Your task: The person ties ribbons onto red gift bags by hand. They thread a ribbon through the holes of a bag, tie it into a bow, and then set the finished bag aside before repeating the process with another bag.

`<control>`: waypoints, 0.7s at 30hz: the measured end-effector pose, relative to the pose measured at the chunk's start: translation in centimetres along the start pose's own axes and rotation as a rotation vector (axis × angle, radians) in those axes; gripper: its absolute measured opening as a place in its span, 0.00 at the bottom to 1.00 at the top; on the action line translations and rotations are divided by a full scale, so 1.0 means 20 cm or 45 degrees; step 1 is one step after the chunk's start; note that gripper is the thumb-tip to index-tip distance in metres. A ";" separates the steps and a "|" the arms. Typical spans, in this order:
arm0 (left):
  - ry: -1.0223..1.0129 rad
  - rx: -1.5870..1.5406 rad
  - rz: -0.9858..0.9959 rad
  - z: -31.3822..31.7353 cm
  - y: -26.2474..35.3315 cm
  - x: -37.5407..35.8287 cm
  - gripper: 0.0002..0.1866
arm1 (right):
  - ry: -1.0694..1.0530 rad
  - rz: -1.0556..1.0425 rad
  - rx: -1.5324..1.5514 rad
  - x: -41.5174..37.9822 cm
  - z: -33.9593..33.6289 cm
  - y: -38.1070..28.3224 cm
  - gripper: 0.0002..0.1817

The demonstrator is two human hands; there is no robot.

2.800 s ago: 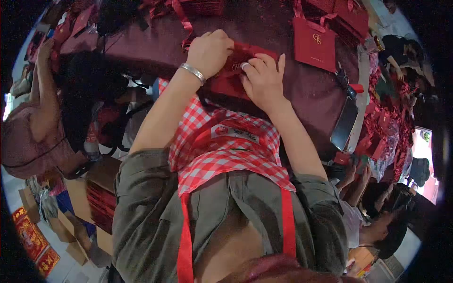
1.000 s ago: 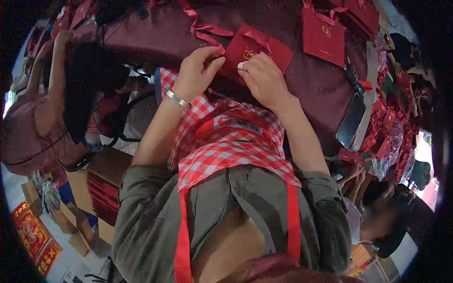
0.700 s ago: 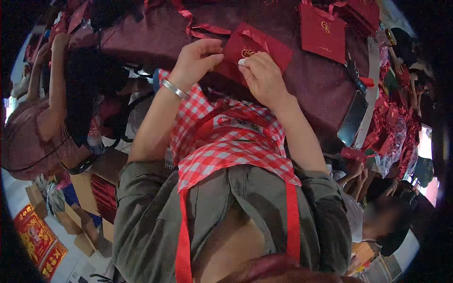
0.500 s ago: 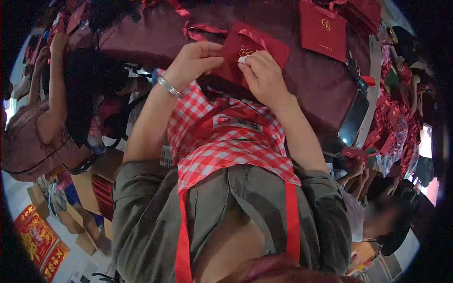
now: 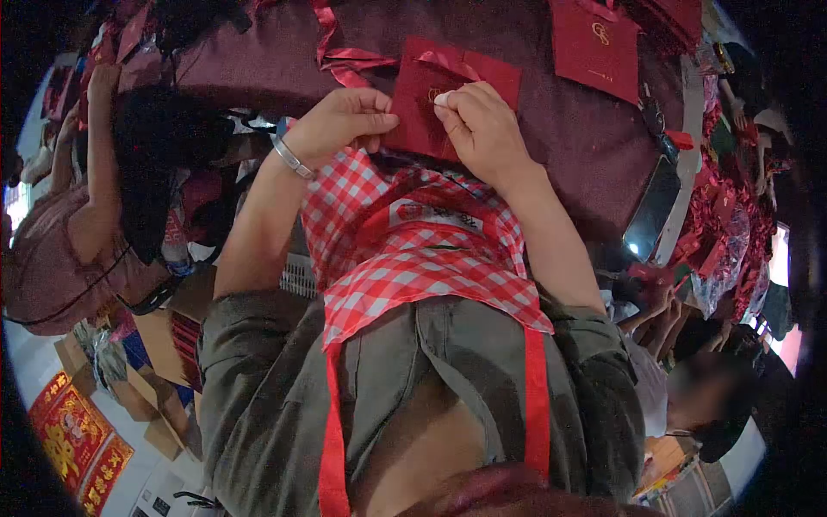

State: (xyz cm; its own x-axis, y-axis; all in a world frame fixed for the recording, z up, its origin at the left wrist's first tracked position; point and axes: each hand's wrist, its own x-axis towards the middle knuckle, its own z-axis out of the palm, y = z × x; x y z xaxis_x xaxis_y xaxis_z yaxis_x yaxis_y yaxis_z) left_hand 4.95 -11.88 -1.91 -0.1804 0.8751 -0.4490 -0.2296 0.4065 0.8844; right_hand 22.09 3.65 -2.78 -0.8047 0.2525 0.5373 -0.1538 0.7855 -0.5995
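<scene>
A dark red square bag (image 5: pixel 412 116) with a gold emblem lies on the maroon cloth in front of me. At its left edge is my left hand (image 5: pixel 343 122), wearing a silver bangle; thumb and fingers are drawn together, and whatever they may hold is too small to see. Over the right part of the bag, my right hand (image 5: pixel 487 133) is closed in a pinch, with a small white piece (image 5: pixel 442 100) at its fingertips beside the emblem. Red ribbon (image 5: pixel 357 59) trails on the cloth at the bag's upper left.
Another red bag (image 5: pixel 596 47) lies at the upper right. A dark phone (image 5: pixel 652 207) rests by the right table edge (image 5: pixel 689 138), below some keys. Other people sit at both sides. Cardboard boxes (image 5: pixel 159 345) stand at the lower left.
My left hand has moved left and slightly down, and its fingers are more curled. The bag has shifted slightly left. My right hand stays over it, with the white piece still at its fingertips.
</scene>
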 end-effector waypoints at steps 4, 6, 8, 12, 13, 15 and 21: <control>0.027 -0.038 -0.004 0.03 -0.01 -0.01 0.09 | 0.025 -0.009 -0.015 0.00 0.01 0.01 0.06; 0.014 -0.072 0.005 0.04 -0.01 -0.01 0.09 | 0.005 -0.021 0.049 0.00 0.00 0.01 0.06; -0.033 -0.231 -0.023 0.06 0.01 -0.03 0.08 | -0.031 -0.010 0.033 0.01 -0.02 0.01 0.06; -0.069 -0.427 -0.032 0.07 -0.05 -0.02 0.07 | -0.111 0.016 0.058 0.00 -0.02 0.00 0.05; -0.091 -0.484 -0.028 0.08 -0.06 -0.02 0.07 | -0.112 0.016 0.058 0.00 -0.02 -0.01 0.05; -0.110 -0.542 -0.023 0.09 -0.06 -0.03 0.08 | -0.178 0.043 0.034 0.01 -0.01 -0.02 0.06; 0.217 -0.337 0.036 0.17 -0.05 -0.05 0.07 | -0.302 0.052 0.029 0.04 -0.03 -0.04 0.10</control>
State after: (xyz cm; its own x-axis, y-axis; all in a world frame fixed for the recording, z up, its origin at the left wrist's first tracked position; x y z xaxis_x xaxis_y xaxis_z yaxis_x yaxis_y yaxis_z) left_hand 8.53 -12.23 -1.91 -0.3427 0.8196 -0.4592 -0.4590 0.2804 0.8430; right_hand 21.98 3.62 -1.57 -0.9222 0.1420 0.3597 -0.1293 0.7635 -0.6328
